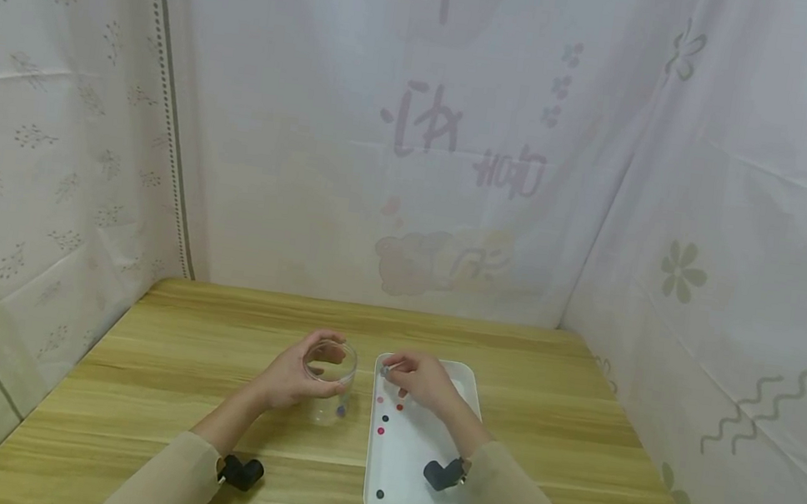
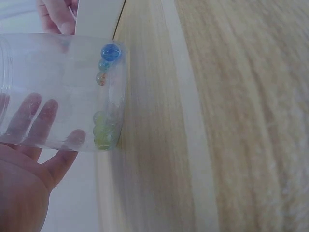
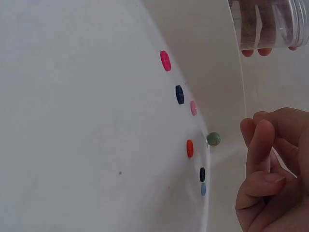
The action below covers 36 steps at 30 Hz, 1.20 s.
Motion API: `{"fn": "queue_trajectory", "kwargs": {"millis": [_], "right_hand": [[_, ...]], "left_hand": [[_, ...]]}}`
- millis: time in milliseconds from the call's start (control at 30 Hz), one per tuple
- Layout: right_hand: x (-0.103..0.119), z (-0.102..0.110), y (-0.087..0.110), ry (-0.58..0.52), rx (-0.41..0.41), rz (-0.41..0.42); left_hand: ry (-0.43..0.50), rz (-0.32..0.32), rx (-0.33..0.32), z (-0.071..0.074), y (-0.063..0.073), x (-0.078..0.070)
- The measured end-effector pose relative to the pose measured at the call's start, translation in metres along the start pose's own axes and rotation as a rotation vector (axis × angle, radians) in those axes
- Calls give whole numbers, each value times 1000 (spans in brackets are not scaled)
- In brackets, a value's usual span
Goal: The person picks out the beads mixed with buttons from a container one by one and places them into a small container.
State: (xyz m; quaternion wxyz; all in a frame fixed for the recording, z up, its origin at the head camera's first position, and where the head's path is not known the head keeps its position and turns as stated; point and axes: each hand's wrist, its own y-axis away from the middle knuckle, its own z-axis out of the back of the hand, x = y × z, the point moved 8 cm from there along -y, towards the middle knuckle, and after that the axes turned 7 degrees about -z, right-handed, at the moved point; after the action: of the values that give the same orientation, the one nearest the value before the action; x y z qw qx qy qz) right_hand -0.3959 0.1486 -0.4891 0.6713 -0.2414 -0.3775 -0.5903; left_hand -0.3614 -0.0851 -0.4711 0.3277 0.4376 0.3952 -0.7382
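Note:
My left hand grips a clear plastic jar around its upper part, with the jar standing left of the tray. Several glass marbles lie at the jar's bottom, among them a blue marble and a yellow-green marble. My right hand reaches over the far left corner of the white tray, fingers loosely bent. Close to its fingertips, a greenish marble rests against the tray's wall, apart from the fingers in the right wrist view.
Several flat buttons lie along the tray's left side, including a bright pink button, a dark blue button and an orange-red button. One dark button lies near the tray's front. Printed curtains surround the wooden table.

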Motion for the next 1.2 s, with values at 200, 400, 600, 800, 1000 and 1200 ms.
{"fn": "queue_trajectory", "kwargs": {"millis": [200, 400, 600, 800, 1000, 1200], "right_hand": [[5, 6, 2, -113, 15, 7], [4, 10, 4, -196, 35, 1], [2, 13, 6, -254, 41, -16], [2, 15, 10, -335, 48, -25], [5, 16, 14, -408, 64, -28], [10, 16, 16, -423, 76, -23]], "left_hand": [[-9, -1, 2, 0, 0, 0], [-13, 5, 5, 0, 0, 1], [-25, -2, 6, 0, 0, 1], [-31, -10, 3, 0, 1, 1], [-31, -6, -1, 0, 1, 0], [-35, 0, -5, 0, 0, 1]]}}
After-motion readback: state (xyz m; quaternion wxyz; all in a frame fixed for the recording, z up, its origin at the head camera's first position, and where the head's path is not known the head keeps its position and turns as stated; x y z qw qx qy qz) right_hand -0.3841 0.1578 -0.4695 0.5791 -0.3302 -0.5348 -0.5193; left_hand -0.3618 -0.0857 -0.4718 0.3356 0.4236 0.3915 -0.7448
